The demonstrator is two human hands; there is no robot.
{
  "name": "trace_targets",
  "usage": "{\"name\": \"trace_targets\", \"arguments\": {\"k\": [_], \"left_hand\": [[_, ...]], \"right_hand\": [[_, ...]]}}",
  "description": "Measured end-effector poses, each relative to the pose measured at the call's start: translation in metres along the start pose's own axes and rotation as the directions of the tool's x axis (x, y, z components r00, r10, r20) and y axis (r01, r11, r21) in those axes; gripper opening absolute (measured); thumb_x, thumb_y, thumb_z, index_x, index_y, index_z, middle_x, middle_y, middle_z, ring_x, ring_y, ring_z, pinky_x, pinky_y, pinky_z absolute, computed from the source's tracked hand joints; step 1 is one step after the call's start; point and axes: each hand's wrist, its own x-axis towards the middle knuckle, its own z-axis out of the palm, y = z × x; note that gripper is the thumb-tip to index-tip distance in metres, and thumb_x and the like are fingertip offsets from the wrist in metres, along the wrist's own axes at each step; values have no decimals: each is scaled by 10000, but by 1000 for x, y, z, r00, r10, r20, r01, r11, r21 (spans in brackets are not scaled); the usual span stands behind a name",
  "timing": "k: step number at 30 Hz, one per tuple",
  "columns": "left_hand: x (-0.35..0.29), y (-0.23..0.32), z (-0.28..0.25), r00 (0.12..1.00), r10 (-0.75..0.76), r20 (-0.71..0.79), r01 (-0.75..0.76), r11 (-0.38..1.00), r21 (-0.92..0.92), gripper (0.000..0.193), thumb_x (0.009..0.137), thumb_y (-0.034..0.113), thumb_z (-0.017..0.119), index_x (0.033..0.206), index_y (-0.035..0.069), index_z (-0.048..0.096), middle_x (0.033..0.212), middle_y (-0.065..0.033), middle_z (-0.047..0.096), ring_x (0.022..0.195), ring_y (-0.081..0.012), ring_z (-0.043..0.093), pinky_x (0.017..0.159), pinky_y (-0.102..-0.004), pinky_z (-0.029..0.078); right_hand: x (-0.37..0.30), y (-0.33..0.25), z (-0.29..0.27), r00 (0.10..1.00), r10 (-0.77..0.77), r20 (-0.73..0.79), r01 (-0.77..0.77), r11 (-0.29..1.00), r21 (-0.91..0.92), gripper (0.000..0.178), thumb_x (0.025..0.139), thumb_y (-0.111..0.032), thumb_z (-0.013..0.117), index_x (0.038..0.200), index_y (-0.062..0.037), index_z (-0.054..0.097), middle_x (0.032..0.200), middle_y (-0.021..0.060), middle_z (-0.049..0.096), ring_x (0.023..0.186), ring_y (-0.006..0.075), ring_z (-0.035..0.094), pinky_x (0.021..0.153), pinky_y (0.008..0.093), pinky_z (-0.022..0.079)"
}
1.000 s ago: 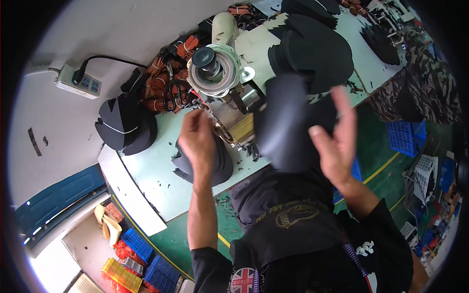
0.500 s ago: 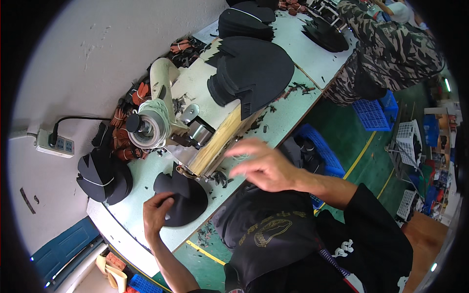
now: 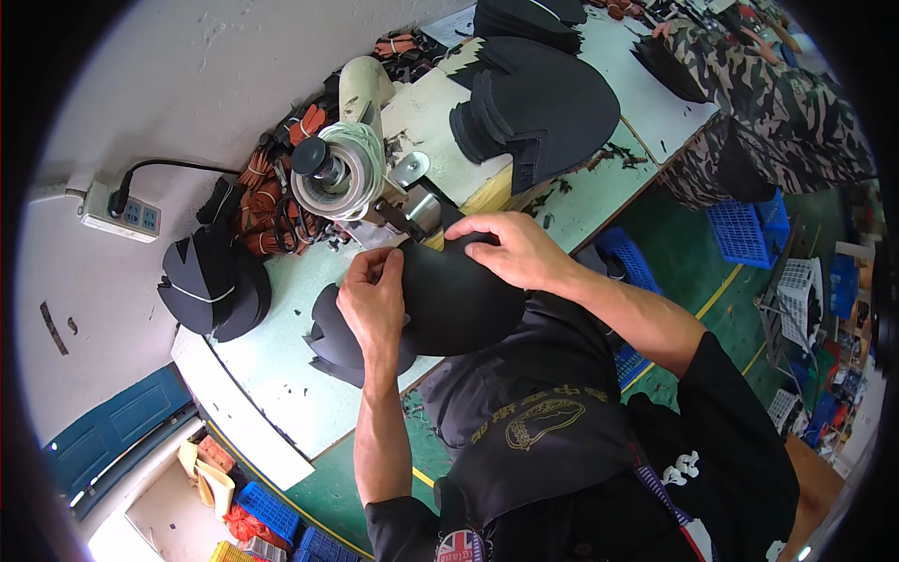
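Note:
A black rounded panel [image 3: 464, 300] with a notched edge is stretched between both hands at the machine, just below its metal roller [image 3: 424, 212]. My left hand [image 3: 375, 300] is closed in a pinch on the panel's left upper edge. With fingers on top and the thumb tucked in, my right hand [image 3: 515, 248] grips its right upper edge. Partly hidden under my left wrist, a second black panel [image 3: 337, 332] lies on the table. The machine has a curved cream arm [image 3: 363, 89], a black knob [image 3: 311, 155] and a coil of pale cord [image 3: 370, 155].
A stack of black panels [image 3: 571, 103] lies beyond the machine. Another tied stack [image 3: 192, 281] leans by the wall, near orange and black bundles [image 3: 255, 225] and a power strip [image 3: 126, 214]. A blue basket [image 3: 632, 258] stands below the table's edge. A person in camouflage [image 3: 768, 103] works at the far right.
My left hand has come up and right from the panel on the table. My right hand, earlier blurred and empty, now grips a panel along with the left. The view has shifted slightly.

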Motion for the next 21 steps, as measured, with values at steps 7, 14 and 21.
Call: {"name": "trace_targets", "arguments": {"k": [7, 14, 21], "left_hand": [[9, -7, 8, 984, 153, -90, -156, 987, -27, 238, 825, 224, 723, 916, 5, 709, 779, -139, 722, 705, -188, 690, 684, -322, 520], [18, -13, 12, 972, 232, -50, -237, 960, -151, 188, 884, 139, 685, 1022, 12, 678, 815, -101, 716, 730, -144, 676, 693, -289, 523], [63, -138, -53, 935, 351, 46, -320, 781, 537, 451, 828, 67, 630, 1274, 19, 581, 1286, -199, 585, 1222, -373, 522, 1051, -438, 397]], "right_hand": [[16, -27, -2, 997, -67, -49, 50, 954, -295, 304, 835, -50, 540, 1097, -6, 687, 953, 185, 711, 866, 241, 700, 812, 314, 522], [-60, -12, 18, 933, 7, -359, 90, 963, 254, 446, 892, -7, 549, 1336, 9, 515, 1263, 141, 623, 1223, 235, 557, 1076, 343, 382], [-46, -44, -72, 229, -675, -701, 723, 600, -342, 585, 901, 114, 485, 1462, 15, 353, 1207, 186, 642, 1036, 249, 655, 929, 319, 497]]}}
